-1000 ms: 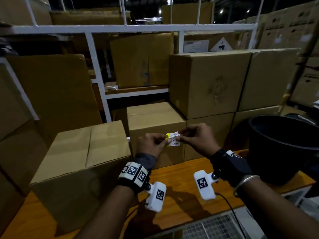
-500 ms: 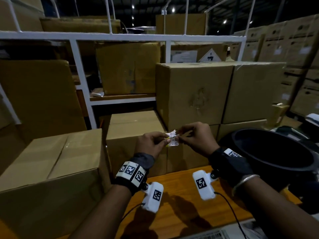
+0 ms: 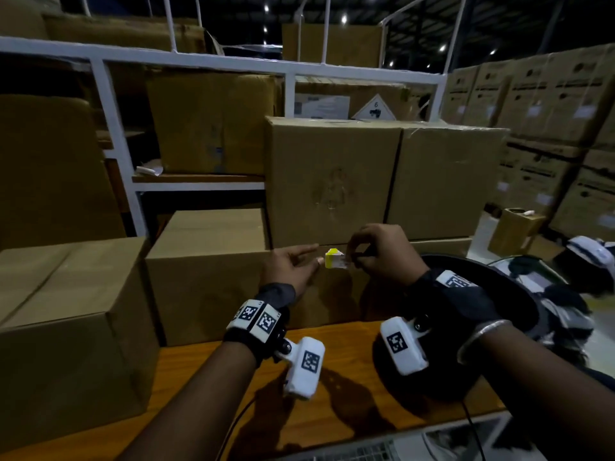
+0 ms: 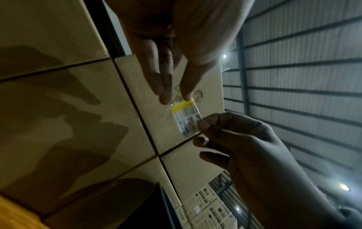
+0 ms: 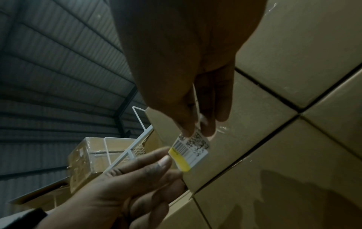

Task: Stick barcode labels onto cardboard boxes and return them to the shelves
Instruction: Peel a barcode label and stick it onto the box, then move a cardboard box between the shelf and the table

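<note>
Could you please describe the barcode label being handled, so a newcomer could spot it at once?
Look in front of the stacked cardboard boxes behind the wooden bench. There the right hand pinches a barcode label, the left hand open beside it. Only it carries a bright yellow stripe.

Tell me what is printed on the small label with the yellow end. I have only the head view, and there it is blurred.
Observer: In the left wrist view the label shows a strip of barcode lines next to the yellow band, then a dense dark code.
Operator: How does the right hand grip it?
Observer: The right hand pinches the white end between thumb and forefinger, as the right wrist view shows.
Operator: And the left hand?
Observer: In the right wrist view the left hand has straight fingers, with the thumb tip beside the yellow end. I cannot tell whether it touches.
</note>
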